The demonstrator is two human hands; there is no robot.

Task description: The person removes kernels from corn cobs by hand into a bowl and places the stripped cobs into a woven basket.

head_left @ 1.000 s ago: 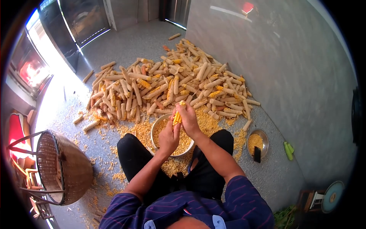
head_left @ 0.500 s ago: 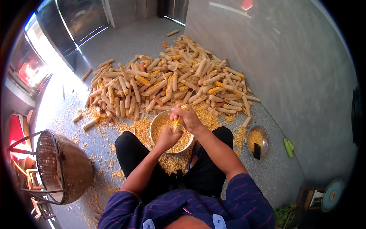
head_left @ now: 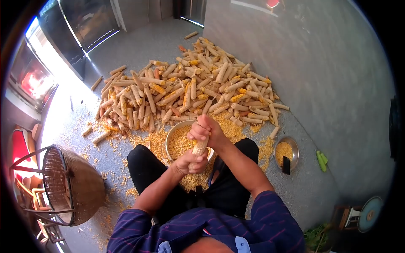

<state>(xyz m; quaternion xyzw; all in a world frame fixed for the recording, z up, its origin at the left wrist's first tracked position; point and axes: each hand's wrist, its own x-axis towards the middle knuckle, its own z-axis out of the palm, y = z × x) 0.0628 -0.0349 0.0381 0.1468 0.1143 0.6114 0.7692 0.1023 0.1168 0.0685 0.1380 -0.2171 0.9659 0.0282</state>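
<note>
A corn cob (head_left: 200, 147), pale and mostly stripped where it shows, is held between both hands above a round bowl. My left hand (head_left: 190, 162) wraps round its lower end. Closed over the upper end is my right hand (head_left: 207, 130), whose fingers hide the tip of the cob. Beneath them the white-rimmed bowl (head_left: 168, 147) sits on the floor between my legs, holding loose yellow corn kernels (head_left: 180, 141). The hands and cob cover part of its right side.
A large heap of cobs (head_left: 185, 88) lies beyond the bowl, kernels scattered round it. At left a woven basket (head_left: 86, 189) stands tilted. A metal bowl (head_left: 294, 145) with kernels and a black phone-like object (head_left: 286, 165) sits at right, near green vegetables (head_left: 321, 161) by the wall.
Both hands have turned on the cob, and the left has moved slightly down and right. More of the pale cob shows between them, where yellow kernels showed before.
</note>
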